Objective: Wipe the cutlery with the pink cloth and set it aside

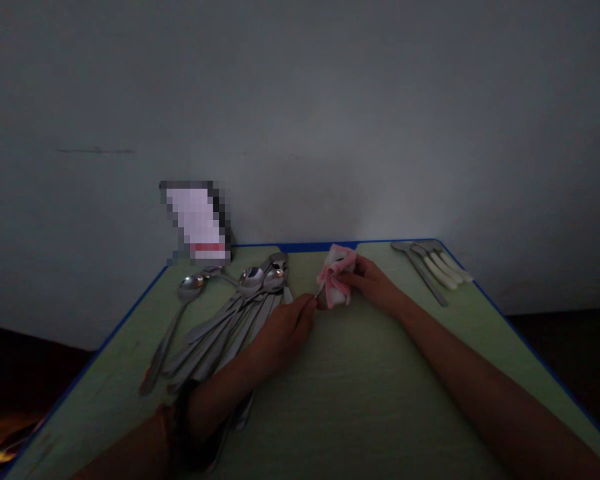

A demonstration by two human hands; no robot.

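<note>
A small pink and white cloth (338, 280) is pinched in my right hand (375, 283), its fingers closed on the cloth's right side. My left hand (287, 330) is closed around the handle of a thin metal utensil (321, 292). The utensil's other end goes into the folds of the cloth, so its kind is hidden. Left of my left hand lies a pile of metal cutlery (230, 327), with several spoon bowls at its far end. My left forearm covers part of the pile. A single spoon (190, 288) lies at the pile's left.
Several forks (420, 267), some with pale handles, lie at the table's back right. A pixelated upright device (197, 223) leans near the wall (330, 120) at back left. The green table (380, 413) has a blue edge.
</note>
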